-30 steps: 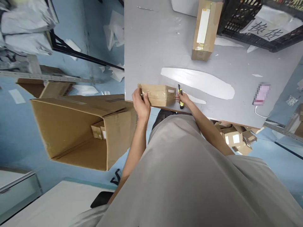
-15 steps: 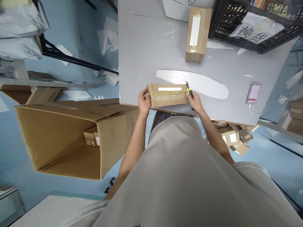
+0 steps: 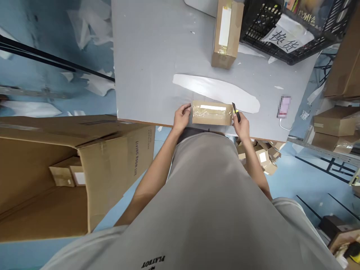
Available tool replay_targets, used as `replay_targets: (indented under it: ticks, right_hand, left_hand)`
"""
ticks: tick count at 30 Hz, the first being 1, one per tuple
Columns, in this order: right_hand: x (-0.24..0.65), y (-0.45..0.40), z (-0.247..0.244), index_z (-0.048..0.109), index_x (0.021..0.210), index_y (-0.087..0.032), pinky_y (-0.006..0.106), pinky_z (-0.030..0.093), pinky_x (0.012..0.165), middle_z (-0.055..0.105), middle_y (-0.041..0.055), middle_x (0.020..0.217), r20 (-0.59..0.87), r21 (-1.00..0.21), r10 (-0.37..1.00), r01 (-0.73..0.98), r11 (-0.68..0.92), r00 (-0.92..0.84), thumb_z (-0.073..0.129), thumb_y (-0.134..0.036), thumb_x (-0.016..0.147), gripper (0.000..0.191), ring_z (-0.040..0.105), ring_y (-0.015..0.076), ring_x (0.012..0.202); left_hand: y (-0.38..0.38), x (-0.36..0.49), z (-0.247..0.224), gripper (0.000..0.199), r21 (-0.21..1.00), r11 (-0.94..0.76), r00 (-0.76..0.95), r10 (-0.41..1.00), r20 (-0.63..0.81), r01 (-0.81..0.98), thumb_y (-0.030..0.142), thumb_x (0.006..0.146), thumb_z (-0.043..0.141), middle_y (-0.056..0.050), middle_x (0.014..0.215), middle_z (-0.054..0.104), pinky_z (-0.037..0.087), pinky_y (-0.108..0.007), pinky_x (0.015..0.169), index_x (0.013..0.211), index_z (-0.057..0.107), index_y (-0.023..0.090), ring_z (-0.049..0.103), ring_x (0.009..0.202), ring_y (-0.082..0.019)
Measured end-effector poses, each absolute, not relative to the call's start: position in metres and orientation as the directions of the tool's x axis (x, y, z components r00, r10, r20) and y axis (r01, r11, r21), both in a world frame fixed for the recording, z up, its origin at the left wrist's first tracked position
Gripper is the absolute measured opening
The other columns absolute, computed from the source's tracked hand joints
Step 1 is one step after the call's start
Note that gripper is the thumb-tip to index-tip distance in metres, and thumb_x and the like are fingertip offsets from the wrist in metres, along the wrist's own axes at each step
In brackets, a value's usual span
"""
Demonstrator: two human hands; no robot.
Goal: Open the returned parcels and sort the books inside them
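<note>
A taped cardboard box (image 3: 212,118) lies lengthwise near the table's front edge, with a white label strip on its top. My left hand (image 3: 182,117) is beside the box's left end, fingers loosely bent and a little apart, with a narrow gap to the cardboard. In my right hand (image 3: 241,125), at the box's right end, is a black and yellow utility knife (image 3: 236,112) pointing away from me. Just beyond the box lies a long white sheet of paper (image 3: 216,89) on the grey table (image 3: 146,67).
Farther back stand another taped box (image 3: 234,30) and a black plastic crate (image 3: 264,28) with a handwritten sign. A pink phone-like item (image 3: 284,107) with a cable lies right. A large open carton (image 3: 112,168) stands at left; small boxes (image 3: 263,155) lie below the table.
The view has shifted to the right. My left hand has come off the box's left end. The knife stays in my right hand at the box's right end.
</note>
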State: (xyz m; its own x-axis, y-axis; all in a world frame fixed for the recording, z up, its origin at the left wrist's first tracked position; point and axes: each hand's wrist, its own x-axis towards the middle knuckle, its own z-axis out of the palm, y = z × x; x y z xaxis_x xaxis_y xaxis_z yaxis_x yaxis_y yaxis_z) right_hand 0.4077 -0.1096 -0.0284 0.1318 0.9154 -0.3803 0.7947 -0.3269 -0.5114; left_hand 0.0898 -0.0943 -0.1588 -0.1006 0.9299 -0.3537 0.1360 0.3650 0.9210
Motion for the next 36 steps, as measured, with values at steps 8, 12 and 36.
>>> replay_targets:
  ticks: [8, 12, 36]
  right_hand:
    - [0.355, -0.072, 0.019, 0.069, 0.145, -0.022, 0.034, 0.049, 0.089, 0.087, 0.0148, 0.125, -0.497, -0.333, 0.813, 0.932, 0.144, -0.303, 0.039, -0.047, 0.125, 0.044, 0.081, 0.0336, 0.11]
    - [0.32, -0.051, 0.031, 0.069, 0.151, -0.022, 0.033, 0.048, 0.092, 0.085, 0.0164, 0.135, -0.595, -0.244, 0.687, 0.908, 0.342, -0.418, 0.04, -0.044, 0.126, 0.044, 0.079, 0.0335, 0.12]
    - [0.251, -0.046, 0.036, 0.068, 0.147, -0.005, 0.039, 0.061, 0.095, 0.078, 0.0307, 0.138, -0.698, 0.029, 0.597, 0.818, 0.574, -0.394, 0.032, -0.004, 0.116, 0.048, 0.082, 0.0328, 0.121]
  left_hand:
    - [-0.108, 0.076, -0.118, 0.068, 0.938, 0.169, 0.143, 0.965, -0.22, 0.303, 0.073, 0.097, 0.082, -0.016, 0.174, 0.056, 0.059, -0.059, 0.124, 0.15, 0.075, 0.031, 0.055, 0.163, -0.04]
    - [-0.109, 0.073, -0.13, 0.076, 0.94, 0.204, 0.203, 0.943, -0.264, 0.274, 0.081, 0.098, 0.076, -0.017, 0.173, 0.055, 0.059, -0.056, 0.124, 0.154, 0.072, 0.03, 0.053, 0.164, -0.04]
    - [-0.113, 0.079, -0.145, 0.078, 0.95, 0.291, 0.159, 0.939, -0.306, 0.113, 0.076, 0.093, 0.08, -0.014, 0.167, 0.063, 0.062, -0.053, 0.121, 0.156, 0.072, 0.03, 0.068, 0.148, -0.036]
